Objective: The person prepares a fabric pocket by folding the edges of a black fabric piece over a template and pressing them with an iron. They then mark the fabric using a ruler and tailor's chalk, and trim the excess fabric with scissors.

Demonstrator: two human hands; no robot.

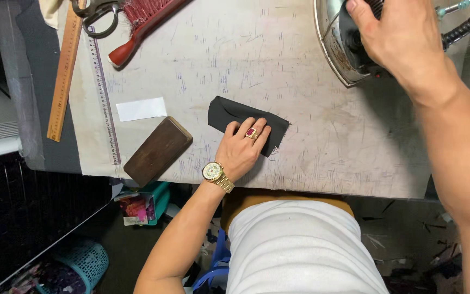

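Observation:
A small piece of black fabric (229, 112) lies flat on the worn, pen-marked work table (311, 141). My left hand (242, 148), wearing a ring and a gold wristwatch, presses down on the fabric's near right part with fingers spread. At the table's far right my right hand (393, 38) grips the top of a metal iron (337, 46), which rests tilted on the table, apart from the fabric.
A dark wooden block (158, 151) lies near the front edge, left of the fabric. A white paper slip (141, 109), wooden ruler (65, 71), clear ruler (104, 103), scissors (97, 15) and red-handled brush (140, 24) sit at the left. A basket (85, 264) stands on the floor.

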